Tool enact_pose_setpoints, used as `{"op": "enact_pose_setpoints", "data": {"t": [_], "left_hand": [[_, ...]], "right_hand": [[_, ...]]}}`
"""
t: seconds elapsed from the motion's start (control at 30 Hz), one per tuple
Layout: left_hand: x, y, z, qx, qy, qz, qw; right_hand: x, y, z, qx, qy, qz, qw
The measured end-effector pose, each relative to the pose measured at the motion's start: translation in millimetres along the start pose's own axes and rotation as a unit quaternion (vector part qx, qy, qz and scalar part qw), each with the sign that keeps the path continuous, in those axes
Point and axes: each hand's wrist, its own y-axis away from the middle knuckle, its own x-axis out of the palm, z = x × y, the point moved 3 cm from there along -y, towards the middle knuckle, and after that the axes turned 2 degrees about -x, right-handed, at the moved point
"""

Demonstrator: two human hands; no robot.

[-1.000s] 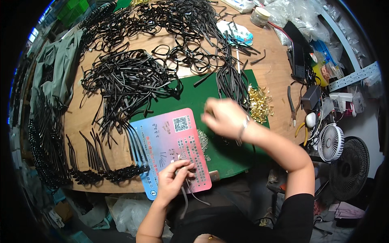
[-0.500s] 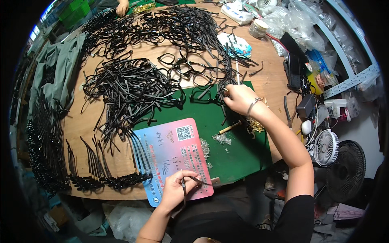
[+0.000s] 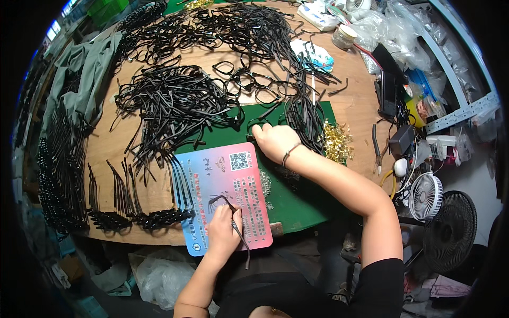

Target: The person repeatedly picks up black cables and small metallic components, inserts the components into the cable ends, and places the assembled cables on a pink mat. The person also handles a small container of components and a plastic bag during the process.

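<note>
Two bare hands work over a wooden table (image 3: 366, 114) in the head view. The left hand (image 3: 225, 233), at the near edge, has its fingers closed on a slim dark eyeglass piece (image 3: 248, 257); one bent end juts out beyond the fingertips and a thin length hangs toward the person's body. This piece is above a pink-and-blue printed rectangular board (image 3: 225, 183), which overlaps the left part of a flat green mat (image 3: 302, 214).

The right hand (image 3: 278, 146) reaches over the mat, farther away, fingers narrowly drawn together beside a black looped eyeglass frame (image 3: 260, 121); whether they hold anything, I cannot tell.

Just right of the board lies a heap of tiny silver-coloured parts (image 3: 266, 183). At the mat's right edge are a pile of shiny gold-coloured pieces (image 3: 338, 143) and, left of it, a bundle of long dark strips (image 3: 306, 124). A large tangle of dark slender temple arms (image 3: 175, 100) lies far left of the right hand. Near left, black eyeglass parts (image 3: 159, 222) stand in a row.
</note>
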Motion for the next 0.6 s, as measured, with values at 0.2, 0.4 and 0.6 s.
{"op": "enact_pose_setpoints", "data": {"t": [0.2, 0.4, 0.6], "left_hand": [[-4, 18, 18, -0.007, 0.064, -0.004, 0.998], [3, 5, 29, -0.184, 0.360, -0.057, 0.913], [13, -6, -1, -0.178, 0.330, 0.007, 0.927]], "right_hand": [[-52, 42, 5, -0.015, -0.154, -0.081, 0.985], [-38, 162, 94, -0.257, -0.153, -0.094, 0.950], [15, 169, 102, -0.244, -0.216, -0.056, 0.944]]}}
